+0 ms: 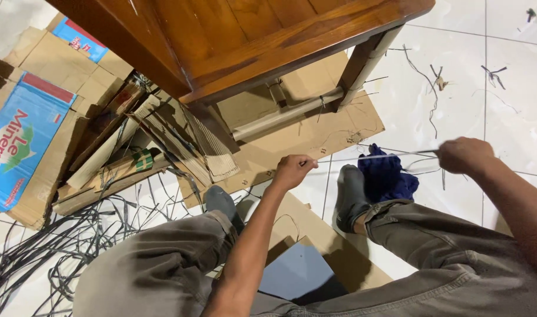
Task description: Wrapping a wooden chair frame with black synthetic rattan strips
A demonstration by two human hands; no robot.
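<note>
I sit on the floor with both legs out in front of me. My left hand (293, 170) is closed on one end of a thin pale strap (374, 156). My right hand (465, 155) grips the other end, so the strap runs taut and nearly level between them. It passes just above a dark blue cloth (389, 176) that lies by my right foot (350, 196). A brown wooden table (268, 41) stands right ahead, its leg and lower rail wrapped in cardboard (292, 114).
Flattened cardboard sheets (304, 138) lie under the table, and folded cardboard pieces (163, 141) are piled at its left. A blue printed carton (22, 141) lies far left. Tangled black straps (63, 235) cover the white tiled floor (503, 105) at lower left.
</note>
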